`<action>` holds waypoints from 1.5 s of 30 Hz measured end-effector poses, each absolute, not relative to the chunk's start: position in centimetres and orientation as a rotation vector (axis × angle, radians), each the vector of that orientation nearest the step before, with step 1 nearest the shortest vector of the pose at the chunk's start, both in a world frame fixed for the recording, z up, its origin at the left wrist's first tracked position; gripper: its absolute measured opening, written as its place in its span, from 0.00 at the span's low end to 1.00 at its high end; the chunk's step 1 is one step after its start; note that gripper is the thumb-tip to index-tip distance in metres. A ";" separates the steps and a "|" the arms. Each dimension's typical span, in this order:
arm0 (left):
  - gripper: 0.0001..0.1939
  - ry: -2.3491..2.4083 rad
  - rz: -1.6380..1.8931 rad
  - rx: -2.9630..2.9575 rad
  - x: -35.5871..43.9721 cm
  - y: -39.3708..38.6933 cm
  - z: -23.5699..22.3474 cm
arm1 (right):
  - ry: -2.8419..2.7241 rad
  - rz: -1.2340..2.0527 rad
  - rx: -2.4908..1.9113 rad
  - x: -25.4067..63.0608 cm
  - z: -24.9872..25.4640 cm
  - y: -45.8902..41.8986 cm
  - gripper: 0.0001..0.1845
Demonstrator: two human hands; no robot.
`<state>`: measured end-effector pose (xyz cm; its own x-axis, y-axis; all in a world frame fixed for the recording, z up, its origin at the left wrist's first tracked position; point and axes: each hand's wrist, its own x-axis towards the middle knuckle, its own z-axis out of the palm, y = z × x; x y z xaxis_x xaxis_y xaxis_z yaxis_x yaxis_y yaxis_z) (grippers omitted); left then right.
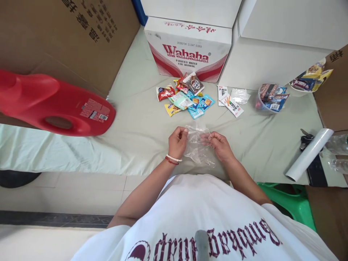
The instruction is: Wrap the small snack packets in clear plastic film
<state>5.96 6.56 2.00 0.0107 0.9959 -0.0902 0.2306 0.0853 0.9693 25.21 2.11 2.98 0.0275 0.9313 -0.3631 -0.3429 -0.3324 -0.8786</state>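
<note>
A clear plastic bag (196,145) is stretched between my two hands above the front of the cloth-covered table. My left hand (178,142) pinches its left side between thumb and fingers. On the other side, my right hand (217,143) holds the bag's right edge, its fingertips showing through the film. Just beyond the bag lies a pile of small snack packets (183,99) in blue, red, yellow and brown. To the right of the pile, two white snack packets (230,104) overlap, beside a crumpled piece of clear plastic (240,96).
A clear tub of packets (272,98) and a white bowl (303,88) stand at the right. A plastic film roll (310,155) lies near keys (306,137). A red jug (62,105) is at left. A Wahaha box (187,50) stands behind; a green stool (295,206) sits below.
</note>
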 end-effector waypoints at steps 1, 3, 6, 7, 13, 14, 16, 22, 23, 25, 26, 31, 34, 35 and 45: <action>0.17 1.414 1.045 1.270 6.0 6.6 2.0 | -0.697 1.494 -1.256 25.4 2.8 1.9 0.10; 0.17 1.443 1.096 1.232 5.9 6.5 2.0 | -0.699 1.449 -1.306 25.8 2.7 1.6 0.12; 0.16 1.444 1.093 1.290 5.9 5.9 1.9 | -0.740 1.476 -1.361 26.4 3.0 1.4 0.17; 0.16 1.433 1.085 1.315 6.0 5.6 2.0 | -0.762 1.491 -1.369 26.5 3.2 1.5 0.20; 0.16 1.322 0.989 1.431 6.5 4.2 1.9 | -0.817 1.419 -1.440 25.3 3.1 3.5 0.21; 0.16 1.332 0.980 1.416 6.5 4.1 1.6 | -0.793 1.376 -1.455 25.0 2.7 3.9 0.20; 0.15 1.378 0.966 1.360 6.4 4.1 1.0 | -0.734 1.299 -1.486 24.5 2.1 4.3 0.18; 0.07 1.503 1.118 1.260 5.7 4.1 0.6 | -0.750 1.187 -1.513 23.9 1.5 3.9 0.18; 0.07 1.523 1.171 1.294 5.6 4.1 1.0 | -0.768 1.176 -1.511 23.8 1.7 3.7 0.17; 0.08 1.538 1.226 1.408 5.5 4.2 1.8 | -0.802 1.155 -1.502 23.8 2.0 3.6 0.17; 0.09 1.530 1.222 1.464 5.6 4.3 2.2 | -0.814 1.146 -1.495 23.8 2.1 3.5 0.17; 0.11 1.463 1.083 1.538 6.7 5.2 2.2 | -0.873 1.142 -1.466 23.9 2.6 3.4 0.17; 0.09 1.466 1.032 1.544 7.6 6.0 1.7 | -0.897 1.149 -1.474 23.8 2.6 3.2 0.17; 0.09 1.468 1.019 1.547 7.9 6.2 1.7 | -0.899 1.153 -1.475 23.8 2.5 3.2 0.17; 0.06 1.350 0.970 0.999 9.1 7.6 1.3 | -0.959 1.167 -1.426 24.0 2.7 3.1 0.18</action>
